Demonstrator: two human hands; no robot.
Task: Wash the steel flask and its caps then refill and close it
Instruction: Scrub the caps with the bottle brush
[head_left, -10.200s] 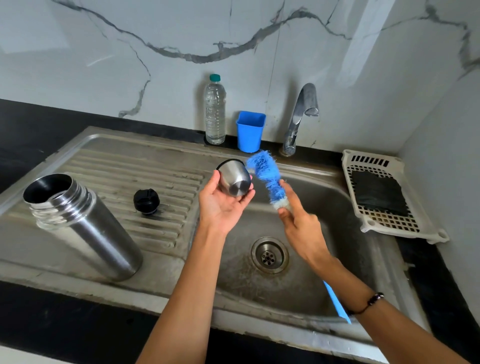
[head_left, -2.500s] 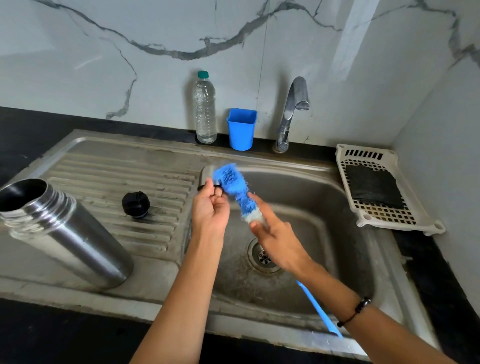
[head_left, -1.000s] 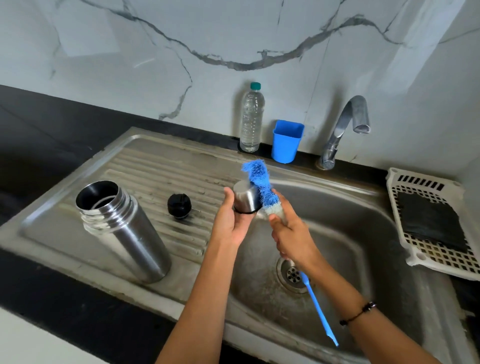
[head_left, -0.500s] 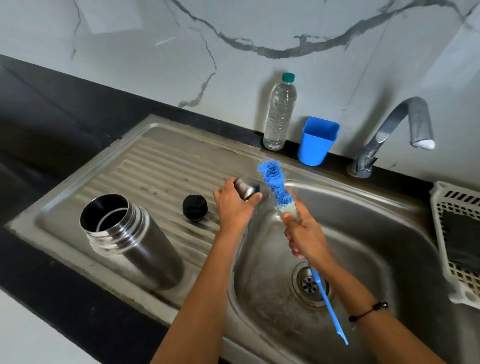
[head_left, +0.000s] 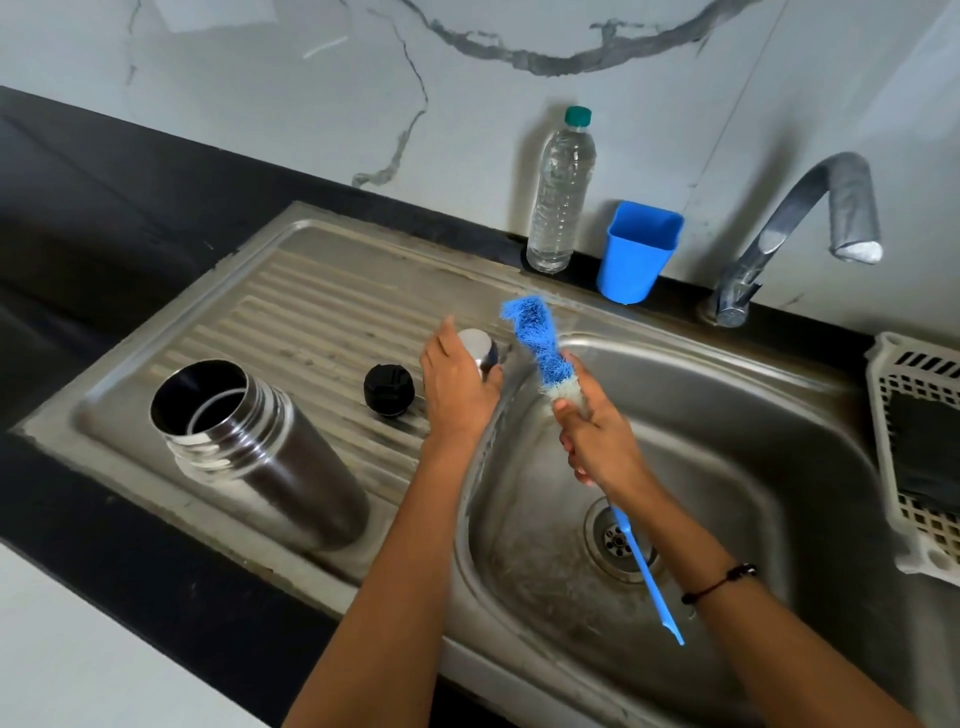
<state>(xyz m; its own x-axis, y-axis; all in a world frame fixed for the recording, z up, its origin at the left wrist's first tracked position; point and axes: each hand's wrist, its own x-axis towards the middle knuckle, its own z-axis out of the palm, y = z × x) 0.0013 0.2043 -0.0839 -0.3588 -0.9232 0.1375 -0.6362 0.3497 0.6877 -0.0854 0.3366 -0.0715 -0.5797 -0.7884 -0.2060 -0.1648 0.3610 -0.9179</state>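
Observation:
The open steel flask stands on the ribbed drainboard at the left, its mouth uncovered. A black inner cap lies on the drainboard to its right. My left hand grips the small steel cup cap low over the drainboard, right of the black cap, near the basin's edge. My right hand holds a blue bottle brush near the base of its bristles, which point up and away. The brush's thin handle runs down over the basin. The brush is apart from the cup cap.
The steel sink basin with its drain lies under my right hand. A clear water bottle and a blue plastic cup stand at the back by the tap. A white basket sits at the right.
My left hand has carried the steel cup cap leftward and down onto the drainboard beside the black cap. The brush has come off the cap and stays over the basin.

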